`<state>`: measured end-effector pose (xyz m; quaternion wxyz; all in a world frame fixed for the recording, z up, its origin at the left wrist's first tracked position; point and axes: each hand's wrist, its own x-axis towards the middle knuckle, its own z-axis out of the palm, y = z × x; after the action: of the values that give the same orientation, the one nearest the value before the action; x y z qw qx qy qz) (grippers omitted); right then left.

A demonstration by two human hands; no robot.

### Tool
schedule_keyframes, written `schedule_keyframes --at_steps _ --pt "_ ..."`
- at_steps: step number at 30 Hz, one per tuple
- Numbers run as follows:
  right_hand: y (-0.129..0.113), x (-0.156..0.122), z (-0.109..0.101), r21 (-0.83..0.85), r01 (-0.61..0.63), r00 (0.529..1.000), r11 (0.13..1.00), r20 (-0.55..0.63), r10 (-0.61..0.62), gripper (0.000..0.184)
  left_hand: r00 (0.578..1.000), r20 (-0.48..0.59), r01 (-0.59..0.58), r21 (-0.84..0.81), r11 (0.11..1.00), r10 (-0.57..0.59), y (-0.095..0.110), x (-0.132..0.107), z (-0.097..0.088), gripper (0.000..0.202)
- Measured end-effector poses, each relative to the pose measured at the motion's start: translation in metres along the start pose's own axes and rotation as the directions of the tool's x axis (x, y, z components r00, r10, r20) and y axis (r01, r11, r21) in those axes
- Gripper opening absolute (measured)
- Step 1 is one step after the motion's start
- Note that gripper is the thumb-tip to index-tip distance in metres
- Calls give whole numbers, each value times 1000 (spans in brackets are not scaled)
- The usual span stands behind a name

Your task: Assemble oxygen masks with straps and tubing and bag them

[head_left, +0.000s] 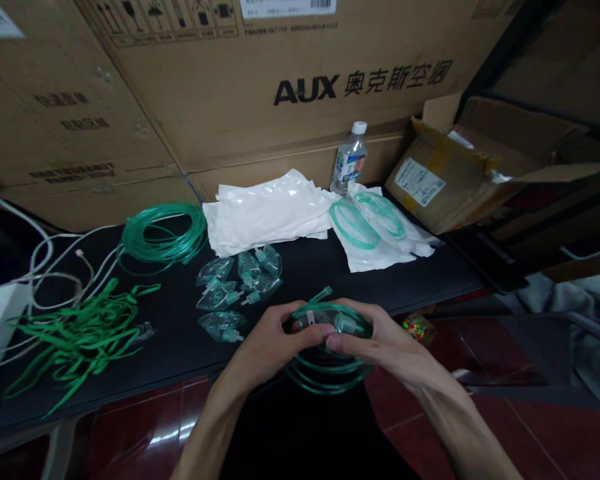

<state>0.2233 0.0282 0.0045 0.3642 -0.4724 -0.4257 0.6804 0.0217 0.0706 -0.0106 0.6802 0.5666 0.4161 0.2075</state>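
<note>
My left hand and my right hand are closed around the two sides of a coil of green oxygen tubing at the table's front edge. Within the coil, under my thumbs, sits a clear green oxygen mask, partly covered by the fingers. Both thumbs press inward, their tips close together. A tube end with a green connector sticks up past the coil's far side, and several loops hang below my hands. Left of them, several loose masks lie on the black table.
A larger tubing coil and tangled green straps lie left, near white cables. White packets, a bottle and bagged mask sets stand along the back. An open carton is at right; big boxes rise behind.
</note>
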Motion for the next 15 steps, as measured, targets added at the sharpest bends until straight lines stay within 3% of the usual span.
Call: schedule_keyframes --at_steps 2,5,8,10,13,15 --pt "0 1 1 -9 10 999 1000 -34 -10 34 1000 -13 -8 0 1000 8 -4 0 2 39" --pt "5 0 -2 -42 -15 998 999 -67 12 43 999 -32 -31 -57 998 29 -7 -2 6 51" --pt "11 -2 -9 -77 -99 994 992 -59 95 67 994 -106 -5 2 1000 5 -4 -2 8 62" --pt "13 -4 -14 -109 -128 991 986 -49 123 87 991 -132 -7 125 992 23 0 -1 7 57" --pt "16 -10 -17 -158 -97 995 983 -17 95 104 998 -42 -34 238 971 45 3 4 1 48" --pt "20 -12 -18 -219 -54 998 974 18 60 102 999 46 1 243 970 -12 3 8 -4 48"
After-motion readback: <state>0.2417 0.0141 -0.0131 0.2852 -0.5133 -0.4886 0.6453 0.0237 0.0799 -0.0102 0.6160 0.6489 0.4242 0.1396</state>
